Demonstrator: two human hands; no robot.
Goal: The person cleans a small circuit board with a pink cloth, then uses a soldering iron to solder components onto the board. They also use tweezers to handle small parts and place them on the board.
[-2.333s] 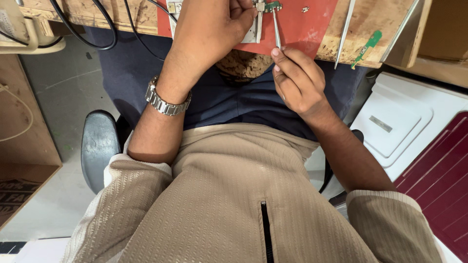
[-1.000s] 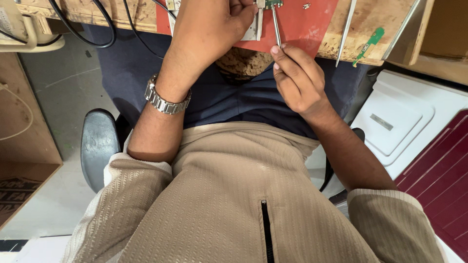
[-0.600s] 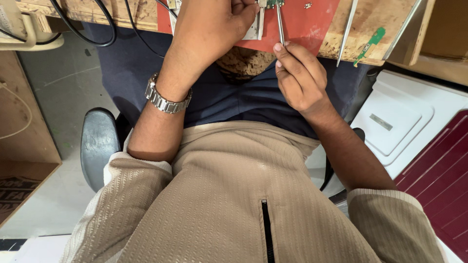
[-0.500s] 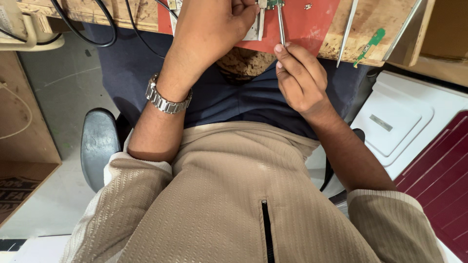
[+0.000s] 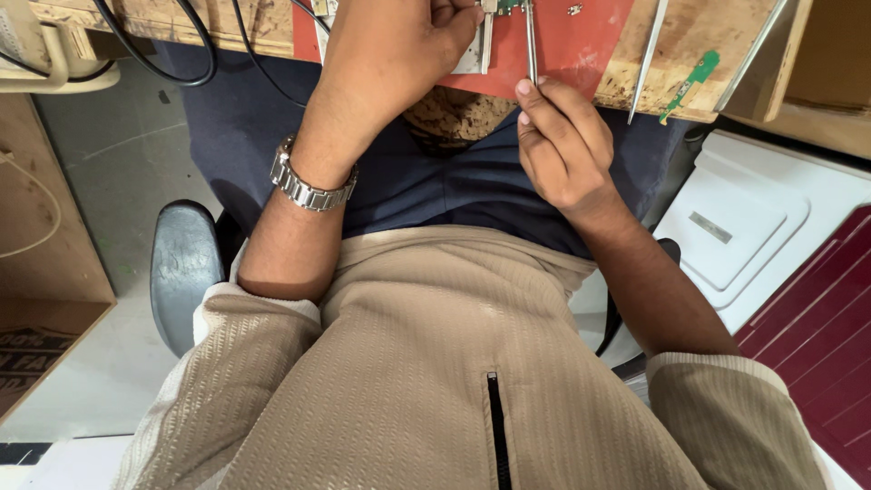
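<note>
Thin metal tool is nudged slightly up the red mat – pinched in right hand fingers, left hand curled on small part – work continues.

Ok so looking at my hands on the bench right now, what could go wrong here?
1. The right hand grips the thin metal tool at its far end, so the tip may slip off the small green board.
2. The tweezers and the green board strip lie at the workbench edge and could be knocked off.
3. The left hand covers part of the work, hiding it.
</note>
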